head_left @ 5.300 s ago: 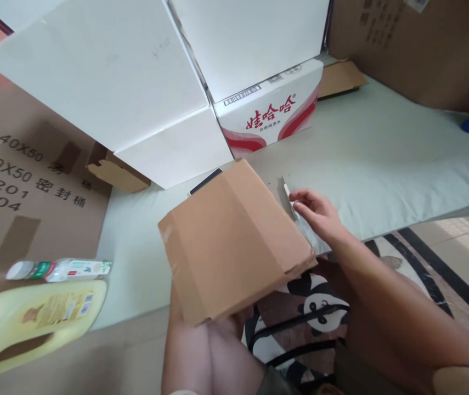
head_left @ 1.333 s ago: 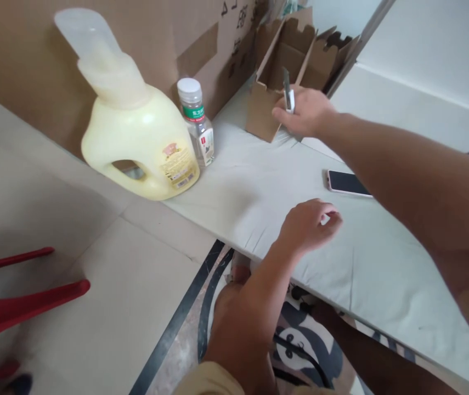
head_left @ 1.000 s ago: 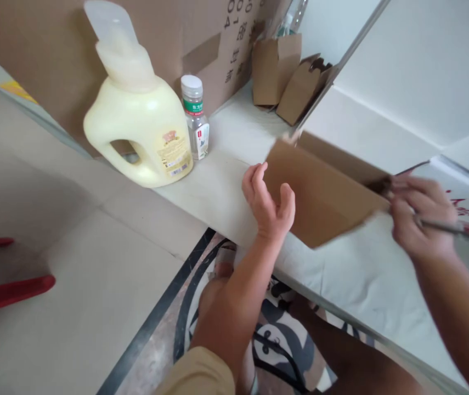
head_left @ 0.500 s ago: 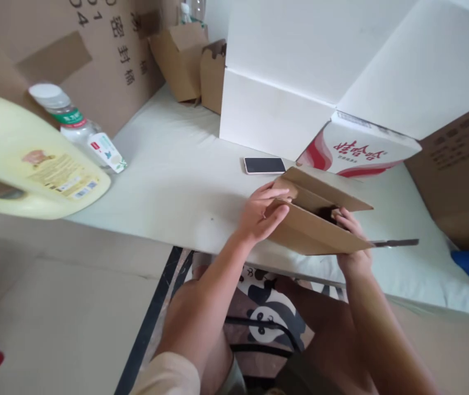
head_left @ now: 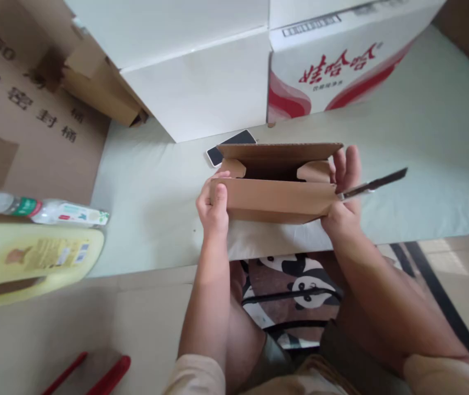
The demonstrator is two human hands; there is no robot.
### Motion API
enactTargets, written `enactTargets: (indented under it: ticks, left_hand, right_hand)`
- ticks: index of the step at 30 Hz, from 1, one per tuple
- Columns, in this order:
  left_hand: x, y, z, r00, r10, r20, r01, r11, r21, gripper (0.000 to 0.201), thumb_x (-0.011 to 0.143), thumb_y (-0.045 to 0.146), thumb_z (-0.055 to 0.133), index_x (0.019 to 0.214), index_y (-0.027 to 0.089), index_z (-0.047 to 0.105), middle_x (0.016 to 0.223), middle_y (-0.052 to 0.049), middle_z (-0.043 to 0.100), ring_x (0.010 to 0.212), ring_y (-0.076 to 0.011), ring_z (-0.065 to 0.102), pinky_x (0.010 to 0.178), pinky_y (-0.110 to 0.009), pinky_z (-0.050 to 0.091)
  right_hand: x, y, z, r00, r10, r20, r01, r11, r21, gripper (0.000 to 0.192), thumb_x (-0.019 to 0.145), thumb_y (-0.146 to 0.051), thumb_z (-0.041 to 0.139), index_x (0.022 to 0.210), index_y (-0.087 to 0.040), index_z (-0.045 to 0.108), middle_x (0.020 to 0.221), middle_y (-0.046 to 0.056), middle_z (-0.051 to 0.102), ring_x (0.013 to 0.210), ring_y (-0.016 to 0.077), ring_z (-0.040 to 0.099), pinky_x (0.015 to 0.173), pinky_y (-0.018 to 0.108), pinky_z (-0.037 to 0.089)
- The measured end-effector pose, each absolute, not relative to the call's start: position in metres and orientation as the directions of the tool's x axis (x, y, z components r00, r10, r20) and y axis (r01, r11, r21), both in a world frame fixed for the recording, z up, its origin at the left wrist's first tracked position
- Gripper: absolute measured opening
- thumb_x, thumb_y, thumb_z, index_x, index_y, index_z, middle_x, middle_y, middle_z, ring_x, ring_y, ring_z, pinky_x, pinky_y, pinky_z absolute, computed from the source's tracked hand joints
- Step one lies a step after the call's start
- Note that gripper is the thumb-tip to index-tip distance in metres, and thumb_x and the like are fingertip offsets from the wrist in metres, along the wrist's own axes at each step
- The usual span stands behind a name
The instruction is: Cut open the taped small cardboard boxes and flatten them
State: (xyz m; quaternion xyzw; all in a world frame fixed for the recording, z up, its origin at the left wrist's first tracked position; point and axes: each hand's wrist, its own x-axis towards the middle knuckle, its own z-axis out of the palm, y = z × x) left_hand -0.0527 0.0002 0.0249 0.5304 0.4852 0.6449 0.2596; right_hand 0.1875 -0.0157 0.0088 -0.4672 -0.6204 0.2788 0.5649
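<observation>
Fingers of your left hand (head_left: 213, 204) pinch one end of the small cardboard box (head_left: 277, 189), held open-topped over the table edge (head_left: 156, 258); your right hand (head_left: 343, 192) braces the other end and grips a utility knife (head_left: 376, 182). Light, thin, crushable: hold the end walls.

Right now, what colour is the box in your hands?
Plain brown cardboard box, seen in the head view.
</observation>
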Motion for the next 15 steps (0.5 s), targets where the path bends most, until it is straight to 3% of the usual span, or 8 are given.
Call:
enactTargets:
  ticks: [2,4,7,10,15]
  left_hand:
    - [-0.049,0.004,0.021,-0.302,0.837,0.456,0.19,-0.416,0.889,0.043,0.094,0.063,0.056,0.104,0.024,0.07,0.115,-0.007,0.074,0.117,-0.0264,0.068,0.106,-0.045,0.051]
    - [-0.047,0.008,0.017,-0.313,0.819,0.481,0.216,-0.432,0.876,0.041,0.095,0.062,0.057,0.115,0.027,0.065,0.124,-0.006,0.07,0.124,-0.026,0.064,0.11,-0.044,0.048]
    - [-0.048,0.011,0.013,-0.31,0.808,0.501,0.258,-0.436,0.862,0.05,0.094,0.061,0.059,0.133,0.03,0.055,0.141,-0.005,0.062,0.14,-0.0283,0.051,0.118,-0.046,0.041]
    - [-0.054,0.013,0.013,-0.247,0.837,0.489,0.273,-0.424,0.864,0.047,0.095,0.059,0.06,0.129,0.027,0.063,0.148,-0.006,0.057,0.145,-0.0316,0.045,0.122,-0.048,0.036]
    - [-0.061,0.011,0.02,-0.178,0.872,0.456,0.317,-0.388,0.865,0.039,0.093,0.058,0.061,0.106,0.026,0.078,0.144,-0.007,0.06,0.138,-0.0314,0.053,0.116,-0.049,0.044]
  right_hand:
    - [0.19,-0.015,0.009,0.152,0.874,0.461,0.162,0.438,-0.884,0.073,0.093,-0.055,0.049,0.16,-0.042,0.022,0.163,0.001,0.037,0.152,0.0278,0.037,0.123,0.051,0.035]
    - [0.193,-0.016,0.009,0.165,0.883,0.44,0.199,0.407,-0.891,0.062,0.094,-0.054,0.049,0.153,-0.041,0.037,0.153,0.002,0.047,0.146,0.0276,0.044,0.12,0.052,0.038]
    - [0.197,-0.019,0.007,0.196,0.852,0.485,0.269,0.429,-0.862,0.039,0.095,-0.052,0.046,0.122,-0.034,0.067,0.139,0.004,0.055,0.142,0.0289,0.047,0.121,0.052,0.035]
    - [0.201,-0.021,0.003,0.202,0.815,0.544,0.24,0.497,-0.834,0.032,0.096,-0.049,0.045,0.107,-0.034,0.072,0.133,0.004,0.058,0.141,0.029,0.048,0.123,0.052,0.033]
    - [0.205,-0.025,0.002,0.179,0.854,0.489,0.311,0.422,-0.851,0.039,0.097,-0.051,0.04,0.12,-0.037,0.069,0.142,0.002,0.057,0.146,0.0287,0.044,0.123,0.051,0.036]
